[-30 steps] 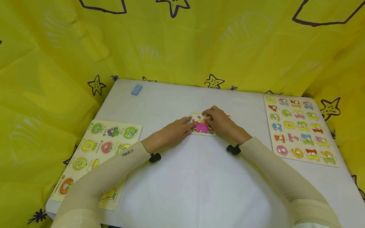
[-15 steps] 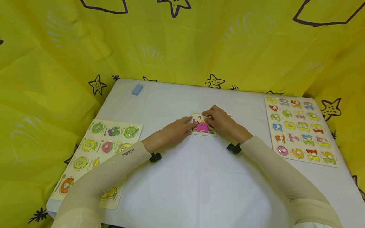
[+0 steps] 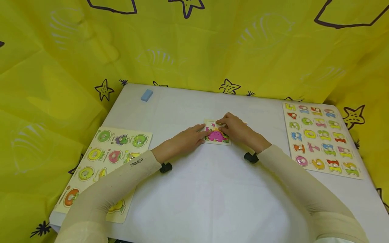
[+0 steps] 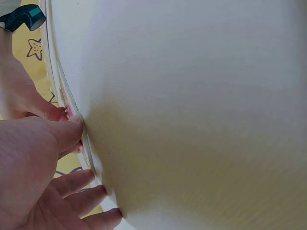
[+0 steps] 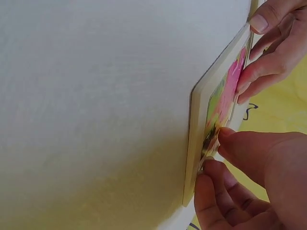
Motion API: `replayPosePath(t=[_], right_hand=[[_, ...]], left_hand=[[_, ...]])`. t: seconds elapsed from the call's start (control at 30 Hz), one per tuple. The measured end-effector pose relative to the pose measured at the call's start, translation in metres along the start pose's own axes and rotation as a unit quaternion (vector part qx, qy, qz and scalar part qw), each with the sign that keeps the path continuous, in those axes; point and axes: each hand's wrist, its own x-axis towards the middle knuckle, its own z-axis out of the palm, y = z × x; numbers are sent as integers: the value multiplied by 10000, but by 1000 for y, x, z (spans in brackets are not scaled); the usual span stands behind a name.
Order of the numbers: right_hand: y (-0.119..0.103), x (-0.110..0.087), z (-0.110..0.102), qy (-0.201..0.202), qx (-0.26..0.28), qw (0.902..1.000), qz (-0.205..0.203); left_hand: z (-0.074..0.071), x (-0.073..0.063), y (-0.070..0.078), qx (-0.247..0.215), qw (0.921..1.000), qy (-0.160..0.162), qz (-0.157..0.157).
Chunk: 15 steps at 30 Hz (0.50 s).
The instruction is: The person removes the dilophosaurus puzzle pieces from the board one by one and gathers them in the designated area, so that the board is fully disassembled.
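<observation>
A small jigsaw puzzle (image 3: 216, 136) with a pink dinosaur lies flat in the middle of the table. At its left side, my left hand (image 3: 183, 139) rests with fingers nearly straight, thumb on the picture and a fingertip by the upper corner. In the left wrist view the other fingers (image 4: 86, 201) spread past the edge. My right hand (image 3: 238, 130) is over the upper right part, thumb and curled index finger pinching a puzzle piece there, mostly hidden by the fingers. The right wrist view shows the puzzle's pale wooden rim (image 5: 193, 129) beside that thumb (image 5: 230, 139).
A fruit peg board (image 3: 115, 148) lies at the left, partly under the left sleeve. At the right is a number peg board (image 3: 322, 138). A blue block (image 3: 147, 95) sits at the back left. Yellow patterned cloth (image 3: 194, 50) surrounds the white table (image 3: 209, 202).
Both hands stay almost still on the puzzle. The small coloured bit visible behind the right hand is now more covered by it.
</observation>
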Motion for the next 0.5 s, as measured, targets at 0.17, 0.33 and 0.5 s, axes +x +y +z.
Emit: replayPosePath(t=[0.17, 0.33, 0.5], right_hand=[[0, 1, 0, -3, 23, 10000, -87], [3, 2, 1, 10, 87, 9998, -176], [6, 2, 2, -67, 238, 9997, -90]], left_hand=[[-1, -1, 0, -104, 9999, 6, 28], [-1, -1, 1, -114, 9999, -8, 14], [0, 0, 1, -114, 9999, -13, 9]])
